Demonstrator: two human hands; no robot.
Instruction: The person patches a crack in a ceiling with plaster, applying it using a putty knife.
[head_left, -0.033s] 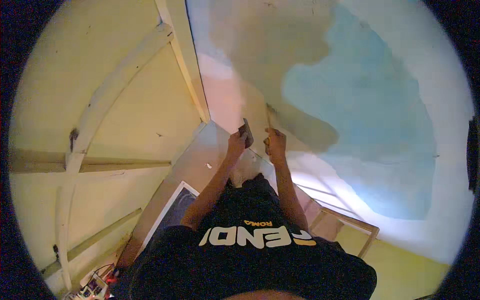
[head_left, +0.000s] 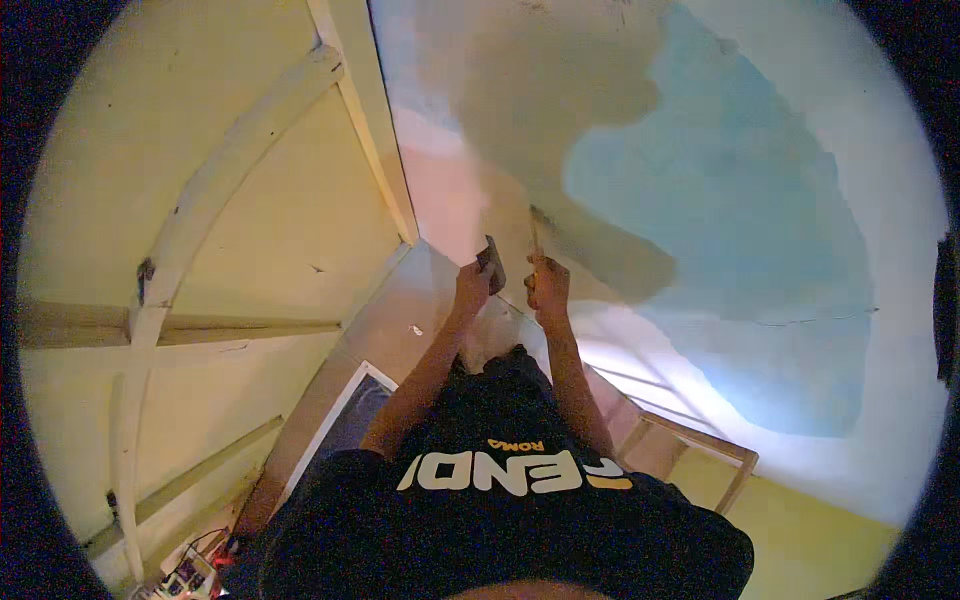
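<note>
Both my hands are raised in front of my body, close to a wall [head_left: 700,190] with a blue-green patch and a shadow across it. My left hand [head_left: 473,290] grips a dark, flat, rectangular plate [head_left: 492,266], its thumb laid over the near face. A short gap to the right, my right hand [head_left: 548,286] is closed round a slim, light-coloured hand tool [head_left: 535,238] that points up and away from me. The tool's thin end lies over the wall's surface; whether it touches cannot be made out. Its exact kind is too small to tell.
On the left stands a yellowish panel wall [head_left: 270,230] with a wooden frame beam [head_left: 215,170]. A white-edged dark panel [head_left: 350,410] is low at the left. A wooden frame [head_left: 700,437] stands low at the right. Cluttered items [head_left: 190,575] sit at lower left.
</note>
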